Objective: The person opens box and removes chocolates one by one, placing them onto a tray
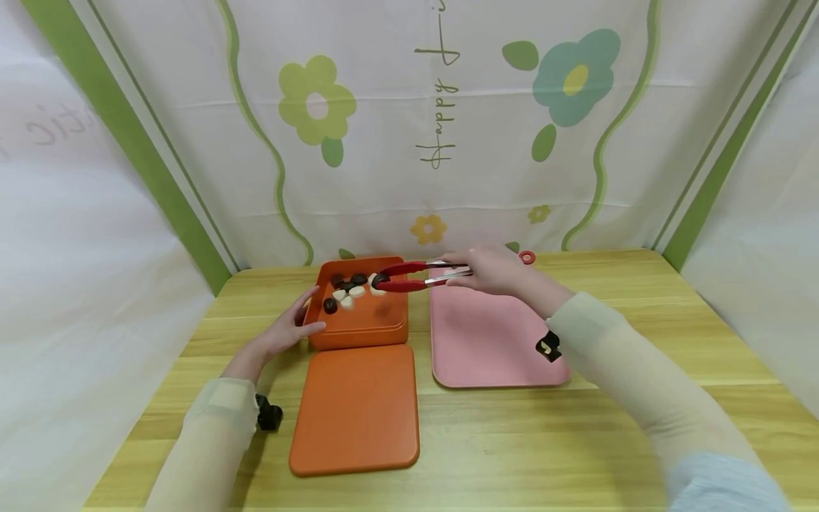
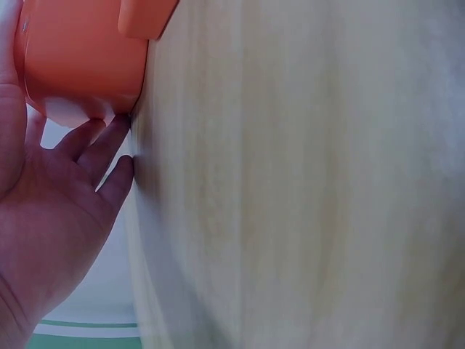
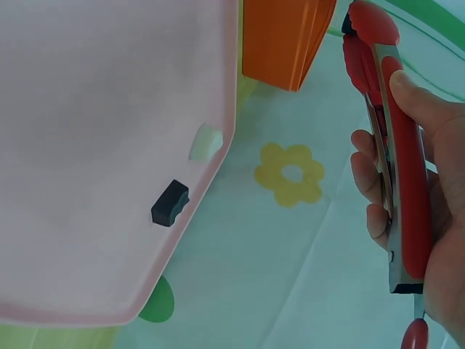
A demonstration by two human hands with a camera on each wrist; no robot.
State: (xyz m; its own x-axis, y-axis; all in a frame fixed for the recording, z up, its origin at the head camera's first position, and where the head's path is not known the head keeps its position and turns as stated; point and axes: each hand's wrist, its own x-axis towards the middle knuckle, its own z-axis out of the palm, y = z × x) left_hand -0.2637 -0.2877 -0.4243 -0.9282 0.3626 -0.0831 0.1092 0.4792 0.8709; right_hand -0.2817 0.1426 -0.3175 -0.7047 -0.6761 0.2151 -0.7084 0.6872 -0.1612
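Note:
My right hand (image 1: 489, 269) grips a pair of red-and-metal tongs (image 1: 409, 286) by the handles, thumb along one arm in the right wrist view. A small dark piece (image 1: 380, 280) sits between the tong tips, over the right part of an orange box (image 1: 367, 339). Inside that box lie several small white pieces (image 1: 356, 291) and dark pieces (image 1: 329, 306). Against the box's left side my left hand (image 1: 286, 333) rests with spread fingers, thumb at the near corner. The left wrist view shows its fingertips (image 2: 120, 125) at the lower wall, beside the tabletop.
A pink tray (image 1: 493, 355) lies right of the box, under my right forearm. On it are a black notched piece (image 3: 171, 203) and a pale piece (image 3: 206, 142). In front of the box is a flat orange lid (image 1: 355, 412). A flowered curtain (image 1: 384, 178) hangs behind the wooden table (image 1: 499, 441).

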